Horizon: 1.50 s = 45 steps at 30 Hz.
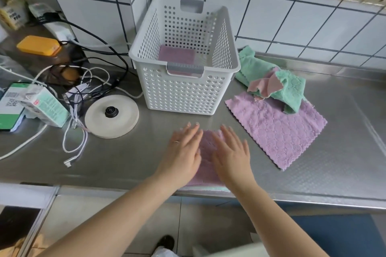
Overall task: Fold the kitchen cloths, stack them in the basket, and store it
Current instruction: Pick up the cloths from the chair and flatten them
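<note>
Presently both hands lie flat, fingers straight and spread, on a folded purple cloth [208, 148] at the near edge of the steel counter [334, 162]. Left hand [183, 152] covers its left part, right hand [231, 156] its right; neither grips or pinches anything. Judgement: palms are pressing the fold down so it keeps a compact shape before lifting, hence the position close to the body where weight can be put on it

White perforated basket [183, 87] stands upright just behind the hands, against the tiled wall [271, 16]. One folded purple cloth in the basket [176, 55] already lies flat on the bottom, toward the left side. Judgement: basket is kept within easy reach so each finished cloth goes straight in on top of that one

To the right of the basket: an unfolded purple cloth [277, 129] spread flat on the counter, and a crumpled green cloth [271, 77] with a pink face showing, lying partly on its far corner. Whether the green heap is one cloth or more, cannot tell. Judgement: these wait to be folded, so the task is roughly at an early-middle stage; storing is not yet started

Left of the basket: round white kettle base [111, 115], tangled cables [83, 81], a small carton [46, 106]; apart from the work area
</note>
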Each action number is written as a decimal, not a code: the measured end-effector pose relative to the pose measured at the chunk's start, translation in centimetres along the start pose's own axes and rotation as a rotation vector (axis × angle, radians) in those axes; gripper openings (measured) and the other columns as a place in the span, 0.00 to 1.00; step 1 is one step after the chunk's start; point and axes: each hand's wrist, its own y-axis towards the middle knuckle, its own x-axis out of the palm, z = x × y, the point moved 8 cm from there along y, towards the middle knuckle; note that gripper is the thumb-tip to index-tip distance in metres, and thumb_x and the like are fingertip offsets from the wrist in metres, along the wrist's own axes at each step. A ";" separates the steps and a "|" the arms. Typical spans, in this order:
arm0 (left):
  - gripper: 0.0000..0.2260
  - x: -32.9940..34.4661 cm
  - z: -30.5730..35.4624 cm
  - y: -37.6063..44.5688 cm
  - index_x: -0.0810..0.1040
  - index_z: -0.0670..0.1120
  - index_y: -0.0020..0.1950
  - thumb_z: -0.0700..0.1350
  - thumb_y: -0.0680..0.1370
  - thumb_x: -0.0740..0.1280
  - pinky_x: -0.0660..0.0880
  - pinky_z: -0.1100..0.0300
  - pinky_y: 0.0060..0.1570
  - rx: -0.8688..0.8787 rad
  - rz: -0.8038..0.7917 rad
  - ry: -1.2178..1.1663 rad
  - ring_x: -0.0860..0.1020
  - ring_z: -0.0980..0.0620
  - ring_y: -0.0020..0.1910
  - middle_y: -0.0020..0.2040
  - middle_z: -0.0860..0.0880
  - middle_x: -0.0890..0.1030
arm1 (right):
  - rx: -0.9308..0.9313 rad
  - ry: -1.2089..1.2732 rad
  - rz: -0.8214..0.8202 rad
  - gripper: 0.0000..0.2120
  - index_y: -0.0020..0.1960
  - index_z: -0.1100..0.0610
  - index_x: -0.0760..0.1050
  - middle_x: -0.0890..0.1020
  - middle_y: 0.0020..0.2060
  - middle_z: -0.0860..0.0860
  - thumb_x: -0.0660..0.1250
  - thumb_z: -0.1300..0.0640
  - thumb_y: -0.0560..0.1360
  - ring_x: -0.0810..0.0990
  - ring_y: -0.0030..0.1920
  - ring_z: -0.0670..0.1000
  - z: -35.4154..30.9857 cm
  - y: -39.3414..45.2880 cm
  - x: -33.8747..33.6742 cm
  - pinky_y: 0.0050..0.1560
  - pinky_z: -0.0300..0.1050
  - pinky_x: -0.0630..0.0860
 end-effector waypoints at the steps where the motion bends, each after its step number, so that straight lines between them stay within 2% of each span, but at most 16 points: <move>1: 0.23 1.1 0.4 0.0 0.73 0.38 0.66 0.45 0.75 0.54 0.68 0.41 0.64 0.016 -0.064 0.039 0.71 0.42 0.67 0.67 0.41 0.73 | -0.036 -0.031 -0.033 0.24 0.72 0.46 0.64 0.63 0.74 0.50 0.51 0.52 0.77 0.56 0.76 0.52 -0.7 -0.1 0.9 0.71 0.65 0.54; 6: 0.25 4.6 -1.2 -1.1 0.73 0.41 0.67 0.50 0.74 0.53 0.70 0.41 0.62 -0.025 -0.221 0.208 0.70 0.45 0.69 0.69 0.44 0.72 | -0.015 -0.190 -0.201 0.24 0.70 0.50 0.69 0.72 0.69 0.52 0.52 0.45 0.77 0.69 0.70 0.53 0.6 -1.1 4.4 0.59 0.71 0.70; 9: 0.31 5.0 -2.1 -1.4 0.59 0.43 0.75 0.54 0.75 0.44 0.50 0.44 0.73 -0.058 -0.258 0.162 0.54 0.47 0.76 0.77 0.47 0.57 | 0.047 -0.206 -0.211 0.35 0.75 0.49 0.58 0.60 0.75 0.50 0.38 0.33 0.75 0.57 0.75 0.52 1.6 -1.4 4.5 0.67 0.67 0.60; 11: 0.31 5.0 -2.1 -1.3 0.58 0.42 0.76 0.55 0.75 0.44 0.53 0.42 0.73 -0.074 -0.246 0.123 0.52 0.45 0.76 0.77 0.45 0.55 | 0.080 -0.170 -0.234 0.44 0.77 0.46 0.47 0.48 0.77 0.48 0.27 0.27 0.67 0.46 0.77 0.50 2.1 -1.5 4.6 0.72 0.63 0.51; 13: 0.29 4.5 -2.4 -1.4 0.56 0.40 0.76 0.53 0.78 0.51 0.56 0.45 0.73 -0.132 -0.198 0.018 0.52 0.43 0.76 0.77 0.41 0.53 | 0.118 -0.054 -0.242 0.40 0.77 0.45 0.47 0.47 0.77 0.48 0.38 0.26 0.70 0.48 0.77 0.50 2.4 -1.5 3.9 0.73 0.58 0.51; 16: 0.31 2.8 -4.2 -2.4 0.48 0.42 0.77 0.49 0.80 0.61 0.48 0.57 0.73 -0.369 -0.111 -0.306 0.48 0.48 0.77 0.78 0.43 0.47 | 0.318 0.288 -0.107 0.31 0.75 0.51 0.58 0.64 0.72 0.52 0.61 0.41 0.76 0.66 0.69 0.50 4.5 -1.6 1.2 0.66 0.49 0.65; 19: 0.26 1.6 -5.5 -4.4 0.59 0.46 0.75 0.46 0.79 0.64 0.58 0.58 0.69 -0.697 -0.097 -0.704 0.63 0.52 0.72 0.72 0.49 0.66 | 0.609 0.513 -0.208 0.32 0.73 0.54 0.61 0.75 0.62 0.52 0.63 0.40 0.75 0.77 0.56 0.51 7.8 -2.6 1.8 0.50 0.46 0.74; 21: 0.08 1.9 -5.2 -5.3 0.74 0.55 0.56 0.45 0.78 0.65 0.68 0.56 0.61 -0.793 -0.111 -0.841 0.75 0.52 0.59 0.54 0.57 0.77 | 0.704 0.594 -0.296 0.36 0.70 0.54 0.65 0.77 0.57 0.52 0.65 0.34 0.70 0.78 0.53 0.52 8.7 -3.3 3.0 0.49 0.48 0.76; 24: 0.03 2.5 -4.9 -5.6 0.77 0.54 0.50 0.47 0.77 0.65 0.75 0.53 0.54 -0.838 -0.164 -0.877 0.80 0.53 0.50 0.48 0.55 0.82 | 0.748 0.745 -0.365 0.42 0.61 0.60 0.73 0.80 0.48 0.59 0.67 0.28 0.62 0.74 0.44 0.50 8.7 -3.4 4.6 0.46 0.47 0.74; 26: 0.08 3.0 -5.0 -5.4 0.78 0.51 0.54 0.48 0.76 0.66 0.75 0.51 0.55 -0.883 -0.174 -0.931 0.81 0.51 0.49 0.50 0.51 0.83 | 0.765 0.842 -0.388 0.31 0.57 0.62 0.77 0.78 0.56 0.66 0.68 0.36 0.68 0.74 0.43 0.53 7.7 -3.4 4.6 0.49 0.50 0.76; 28: 0.12 3.1 -5.1 -5.4 0.79 0.47 0.56 0.48 0.74 0.68 0.76 0.50 0.55 -0.933 -0.163 -1.017 0.82 0.48 0.49 0.49 0.48 0.84 | 0.793 0.903 -0.390 0.21 0.51 0.58 0.80 0.80 0.55 0.62 0.71 0.42 0.69 0.78 0.46 0.56 7.4 -3.4 4.6 0.53 0.55 0.78; 30: 0.12 3.5 -5.3 -5.5 0.79 0.43 0.56 0.46 0.75 0.68 0.77 0.48 0.54 -0.978 -0.170 -1.113 0.82 0.45 0.48 0.48 0.45 0.84 | 0.836 0.977 -0.399 0.24 0.48 0.61 0.80 0.81 0.50 0.58 0.76 0.42 0.64 0.77 0.46 0.57 7.3 -3.7 4.9 0.47 0.51 0.77; 33: 0.09 3.2 -5.9 -5.7 0.79 0.40 0.55 0.41 0.77 0.66 0.78 0.48 0.50 -1.026 -0.169 -1.240 0.82 0.43 0.47 0.48 0.41 0.84 | 0.871 1.097 -0.402 0.34 0.51 0.69 0.76 0.76 0.44 0.57 0.79 0.42 0.60 0.72 0.44 0.57 6.5 -4.1 5.2 0.45 0.49 0.72; 37: 0.09 0.8 -6.2 -5.1 0.79 0.40 0.56 0.39 0.77 0.66 0.77 0.48 0.54 -0.966 -0.189 -1.327 0.82 0.42 0.51 0.51 0.40 0.83 | 0.841 1.206 -0.442 0.20 0.55 0.60 0.79 0.82 0.55 0.56 0.74 0.49 0.69 0.80 0.56 0.57 4.1 -4.9 4.3 0.59 0.53 0.76; 43: 0.11 -5.5 -5.5 -4.4 0.79 0.42 0.57 0.40 0.75 0.68 0.78 0.54 0.45 -0.836 -0.165 -1.406 0.82 0.48 0.45 0.51 0.43 0.84 | 0.676 1.220 -0.402 0.35 0.59 0.61 0.76 0.83 0.53 0.56 0.77 0.42 0.58 0.81 0.56 0.58 0.1 -3.5 -0.9 0.60 0.58 0.74; 45: 0.17 -7.7 -5.3 -4.6 0.77 0.42 0.61 0.41 0.72 0.69 0.77 0.49 0.53 -0.802 -0.154 -1.462 0.80 0.44 0.54 0.55 0.41 0.82 | 0.623 1.234 -0.381 0.38 0.59 0.61 0.74 0.83 0.53 0.58 0.78 0.41 0.57 0.81 0.54 0.57 -1.2 -3.0 -2.7 0.55 0.57 0.78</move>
